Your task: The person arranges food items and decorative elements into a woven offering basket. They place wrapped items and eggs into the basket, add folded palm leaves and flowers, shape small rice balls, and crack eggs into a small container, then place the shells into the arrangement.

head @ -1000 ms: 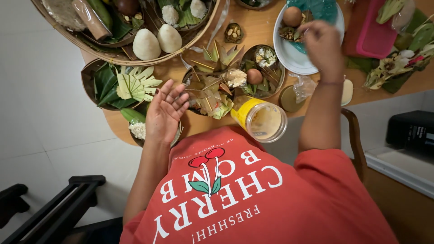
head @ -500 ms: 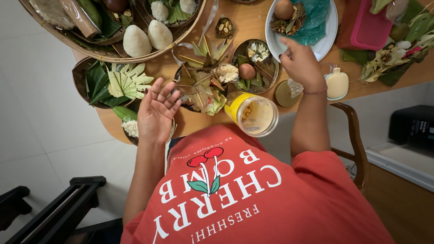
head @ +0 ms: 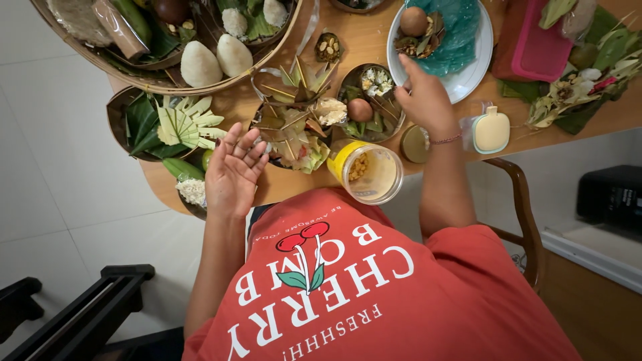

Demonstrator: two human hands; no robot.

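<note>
Caught mid-filling: kept left hand [head: 234,175] spread, palm up, empty; poised right hand [head: 422,100] pinched at the leaf bowl [head: 371,103]; could not tell whether anything was held.

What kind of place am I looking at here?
Probably a home room used for preparing leaf offerings: a wooden table on a white tiled floor, a wooden chair, a woven tray of rice cones and leaf bowls.
</note>
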